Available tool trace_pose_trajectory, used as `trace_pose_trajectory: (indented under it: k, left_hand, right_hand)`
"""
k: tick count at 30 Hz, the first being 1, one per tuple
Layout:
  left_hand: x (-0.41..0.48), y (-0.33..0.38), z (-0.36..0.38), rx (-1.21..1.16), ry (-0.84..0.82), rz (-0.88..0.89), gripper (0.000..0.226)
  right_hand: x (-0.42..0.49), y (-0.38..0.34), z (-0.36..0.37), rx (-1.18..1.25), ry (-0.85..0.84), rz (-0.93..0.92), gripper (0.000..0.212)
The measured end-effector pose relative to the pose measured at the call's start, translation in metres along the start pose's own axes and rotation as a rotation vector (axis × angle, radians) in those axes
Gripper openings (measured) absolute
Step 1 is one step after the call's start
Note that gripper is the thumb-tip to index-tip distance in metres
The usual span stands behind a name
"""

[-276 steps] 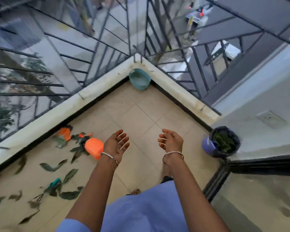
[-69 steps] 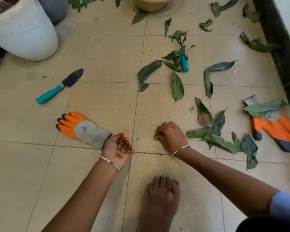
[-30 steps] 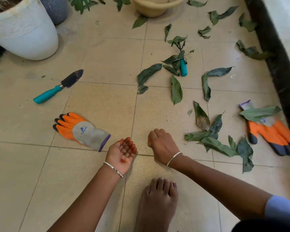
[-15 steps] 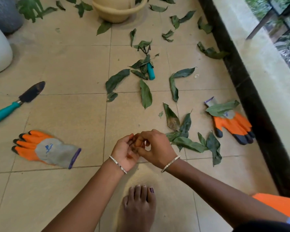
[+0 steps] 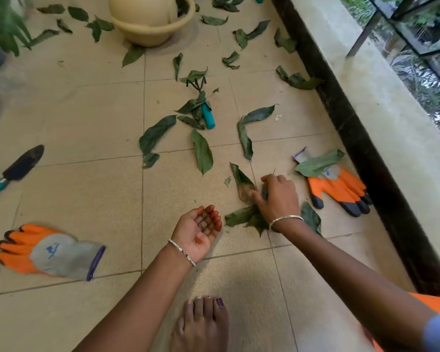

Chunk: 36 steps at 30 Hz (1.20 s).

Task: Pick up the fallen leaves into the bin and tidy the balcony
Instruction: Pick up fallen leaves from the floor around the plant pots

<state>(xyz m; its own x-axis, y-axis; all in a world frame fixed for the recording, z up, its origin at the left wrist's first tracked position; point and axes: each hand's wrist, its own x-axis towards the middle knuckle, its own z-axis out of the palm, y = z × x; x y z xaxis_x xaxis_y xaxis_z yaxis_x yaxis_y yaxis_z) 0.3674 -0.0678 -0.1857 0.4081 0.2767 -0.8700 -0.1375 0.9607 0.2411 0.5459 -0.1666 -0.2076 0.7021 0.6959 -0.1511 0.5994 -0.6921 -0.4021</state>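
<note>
- The right hand (image 5: 277, 196) reaches down onto a cluster of dark green fallen leaves (image 5: 247, 217) on the beige tiled floor (image 5: 87, 194). Its fingers curl over them, and a leaf piece is pinched between thumb and forefinger.
- The left hand (image 5: 198, 228) lies palm up just left of that cluster, fingers relaxed and cupped, with small dark crumbs in the palm.
- More leaves lie scattered over the far floor, several covering a teal-handled hand rake (image 5: 208, 118).
- An orange and grey work glove (image 5: 338, 189) lies right of the right hand with a leaf on its cuff.
- A second such glove (image 5: 48, 252) lies near left.
- A black trowel with teal handle (image 5: 15, 168) lies at the left edge.
- A cream round plant pot (image 5: 150, 21) stands far.
</note>
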Motion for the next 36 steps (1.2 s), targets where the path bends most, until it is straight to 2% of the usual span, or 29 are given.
trace_pose_trajectory:
  k: [2,4,8,10,13,14,16,18,19,23,24,26,29,31,34,36]
  left_hand:
    - [-0.001,-0.005,-0.005,0.000,0.004,0.031,0.026]
    - [-0.001,-0.007,-0.010,0.015,-0.005,0.030,0.026]
    - [0.004,-0.003,-0.013,0.046,0.017,0.075,0.030]
    - [0.003,-0.003,-0.014,0.050,-0.005,0.113,0.045]
    - [-0.001,0.003,-0.012,0.058,-0.053,0.163,0.063]
    - [-0.001,0.004,-0.012,0.058,-0.061,0.168,0.061]
    - [0.002,0.006,-0.012,0.069,-0.030,0.147,0.042]
    - [0.004,0.009,-0.014,0.067,0.027,0.153,0.018]
    - [0.004,0.010,-0.016,0.056,0.050,0.162,0.013]
    - [-0.003,0.021,-0.030,0.015,0.062,0.166,0.017]
    - [-0.005,0.023,-0.033,0.010,0.049,0.157,0.019]
    - [-0.006,0.025,-0.037,-0.003,0.025,0.136,0.024]
    - [-0.009,0.025,-0.040,0.005,-0.008,0.131,0.029]
    - [-0.011,0.024,-0.043,0.006,-0.013,0.133,0.030]
    - [-0.015,0.025,-0.047,-0.011,-0.026,0.126,0.030]
    - [-0.016,0.024,-0.049,-0.022,-0.019,0.119,0.029]
  right_hand:
    - [0.008,0.005,0.010,-0.044,-0.081,-0.015,0.043]
    - [0.011,0.004,0.016,0.008,-0.090,-0.024,0.031]
    - [-0.004,-0.011,0.010,0.186,0.107,-0.032,0.013]
    - [-0.024,-0.028,0.005,0.207,0.156,-0.131,0.009]
    - [-0.058,-0.056,0.011,0.058,0.083,-0.383,0.015]
    - [-0.067,-0.062,0.016,-0.019,0.055,-0.476,0.020]
    - [-0.074,-0.065,0.023,-0.081,0.000,-0.592,0.032]
    - [-0.065,-0.059,0.018,0.049,-0.079,-0.578,0.039]
    - [-0.056,-0.053,0.016,0.127,-0.099,-0.534,0.039]
    - [-0.008,-0.027,0.014,0.119,-0.023,-0.325,0.019]
    - [0.003,-0.025,0.015,0.089,-0.013,-0.304,0.024]
    - [0.022,-0.025,0.022,0.035,-0.050,-0.326,0.040]
    - [0.039,-0.031,0.041,-0.066,-0.110,-0.476,0.049]
    - [0.038,-0.032,0.056,-0.154,-0.113,-0.540,0.046]
    - [0.031,-0.031,0.066,-0.246,-0.029,-0.552,0.026]
    - [0.030,-0.030,0.067,-0.241,0.010,-0.532,0.020]
